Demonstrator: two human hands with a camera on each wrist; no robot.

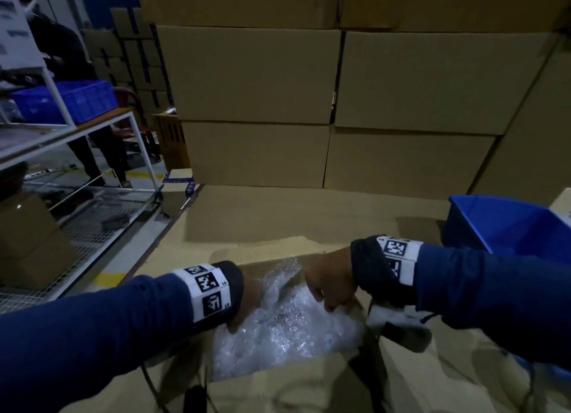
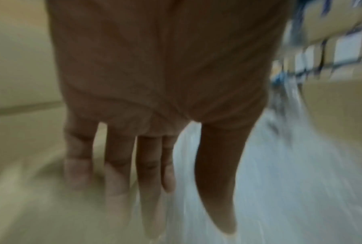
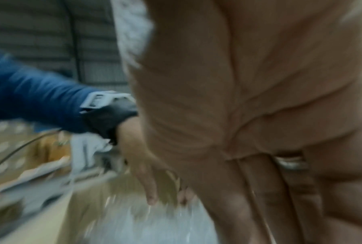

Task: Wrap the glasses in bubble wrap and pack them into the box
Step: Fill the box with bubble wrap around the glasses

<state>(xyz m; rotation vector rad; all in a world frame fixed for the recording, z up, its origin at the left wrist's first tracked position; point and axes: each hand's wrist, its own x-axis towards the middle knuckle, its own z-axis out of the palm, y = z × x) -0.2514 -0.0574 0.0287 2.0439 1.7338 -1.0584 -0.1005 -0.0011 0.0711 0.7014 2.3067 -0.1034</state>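
Note:
An open cardboard box [image 1: 278, 385] sits low in the head view, filled with crumpled clear bubble wrap [image 1: 287, 329]. No glass shows; anything inside the wrap is hidden. My left hand [image 1: 247, 301] reaches in at the box's left side, its fingers [image 2: 151, 181] straight and spread, alongside the bubble wrap [image 2: 280, 181]. My right hand [image 1: 332, 286] comes down from the far right corner, its straight fingers [image 3: 259, 198] pointing down onto the bubble wrap [image 3: 155, 227]. The right wrist view also catches the left hand [image 3: 142, 173] over the box wall [image 3: 81, 206]. Both wrist views are blurred.
A blue plastic bin [image 1: 509, 227] stands just right of the box. Stacked brown cartons [image 1: 309, 103] wall off the back. On the left are a white metal rack with a wire shelf [image 1: 92, 215], a blue crate [image 1: 68, 103] and a person [image 1: 71, 72] behind it.

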